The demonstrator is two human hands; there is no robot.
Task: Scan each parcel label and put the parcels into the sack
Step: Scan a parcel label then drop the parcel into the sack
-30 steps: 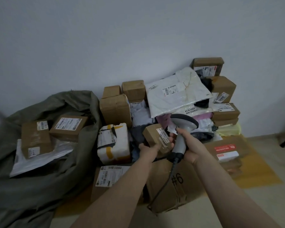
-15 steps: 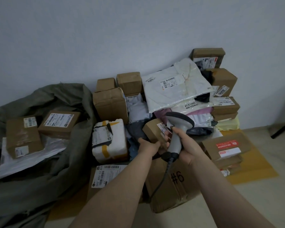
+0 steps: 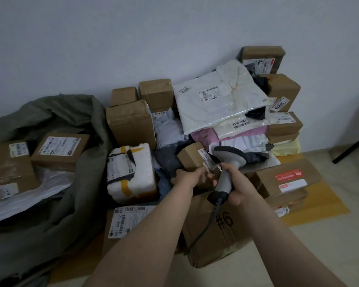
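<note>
We gripped the small brown box (image 3: pixel 190 158) in our left hand (image 3: pixel 187 179), fingers curled round its near lower corner. Its white label (image 3: pixel 208 162) ran along the edge just above those fingertips. Our right hand (image 3: pixel 236 182) was wrapped round the handle of the scanner (image 3: pixel 229 157), whose head sat just above our knuckles, close beside the label. The forefinger was hidden behind the handle, so we could not tell whether it lay on the trigger.

To scan well, we judged, the head needed drawing back a little so the beam crossed the whole barcode. The box needed tilting until the label faced the window squarely, with our left thumb off the printed bars. The label's lower end seemed to overhang the box's edge, which could spoil a read. The sack (image 3: pixel 56 224) lay open well to the left of our left fingers, with parcels inside.
</note>
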